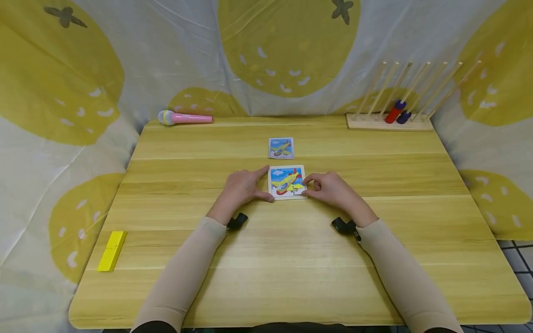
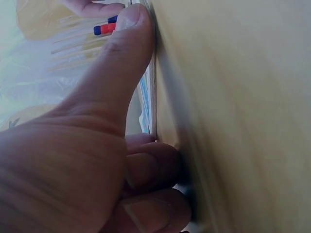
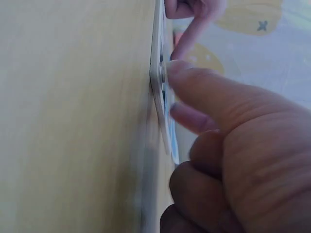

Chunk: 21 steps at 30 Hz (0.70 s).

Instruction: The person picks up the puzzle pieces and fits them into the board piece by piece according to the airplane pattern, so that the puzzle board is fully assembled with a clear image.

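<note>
A small square jigsaw puzzle board (image 1: pixel 273 194) with a yellow airplane picture lies on the table between the hands. My left hand (image 1: pixel 241 186) holds its left side, thumb at the near corner and forefinger at the far one. At the lower right of the picture, my right hand (image 1: pixel 329 188) pinches a puzzle piece (image 1: pixel 298 189) between thumb and forefinger. The right wrist view shows the right thumb (image 3: pixel 194 85) at the piece, close over the board's edge. Just beyond the board lies a picture card (image 1: pixel 281 148) with the same airplane.
A pink toy microphone (image 1: pixel 187 117) lies at the back left. At the back right stands a wooden rack (image 1: pixel 366 123) of upright pegs with red and dark blue beads (image 1: pixel 395 112). Yellow blocks (image 1: pixel 112 251) lie near the left edge. A patterned curtain (image 1: pixel 187 55) hangs behind the table.
</note>
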Motion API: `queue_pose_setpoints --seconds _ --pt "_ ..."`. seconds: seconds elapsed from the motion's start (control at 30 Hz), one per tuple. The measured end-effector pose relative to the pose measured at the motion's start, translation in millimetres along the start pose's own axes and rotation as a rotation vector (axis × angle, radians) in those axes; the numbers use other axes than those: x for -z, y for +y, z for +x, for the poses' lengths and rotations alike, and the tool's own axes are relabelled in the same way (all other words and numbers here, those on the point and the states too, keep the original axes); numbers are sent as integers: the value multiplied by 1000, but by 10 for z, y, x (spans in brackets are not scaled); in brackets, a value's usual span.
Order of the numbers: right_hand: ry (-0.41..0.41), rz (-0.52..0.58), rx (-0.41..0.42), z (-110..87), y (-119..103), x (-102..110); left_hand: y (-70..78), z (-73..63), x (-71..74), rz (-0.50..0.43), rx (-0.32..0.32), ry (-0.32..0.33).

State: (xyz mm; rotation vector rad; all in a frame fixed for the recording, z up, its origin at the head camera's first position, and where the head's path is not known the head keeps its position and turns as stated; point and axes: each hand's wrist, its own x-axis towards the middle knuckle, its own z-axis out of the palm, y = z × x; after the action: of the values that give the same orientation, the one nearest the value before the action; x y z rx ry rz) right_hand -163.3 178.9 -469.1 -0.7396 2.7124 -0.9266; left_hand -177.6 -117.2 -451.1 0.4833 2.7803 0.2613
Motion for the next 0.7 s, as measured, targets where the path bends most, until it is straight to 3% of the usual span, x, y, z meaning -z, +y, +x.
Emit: queue_pose_setpoints --seconds 0.43,0.7 --pt "-7 -35 -11 26 1 -13 38 29 37 27 17 -17" --pt "-8 -3 -22 26 -12 -22 37 28 27 26 21 -12"
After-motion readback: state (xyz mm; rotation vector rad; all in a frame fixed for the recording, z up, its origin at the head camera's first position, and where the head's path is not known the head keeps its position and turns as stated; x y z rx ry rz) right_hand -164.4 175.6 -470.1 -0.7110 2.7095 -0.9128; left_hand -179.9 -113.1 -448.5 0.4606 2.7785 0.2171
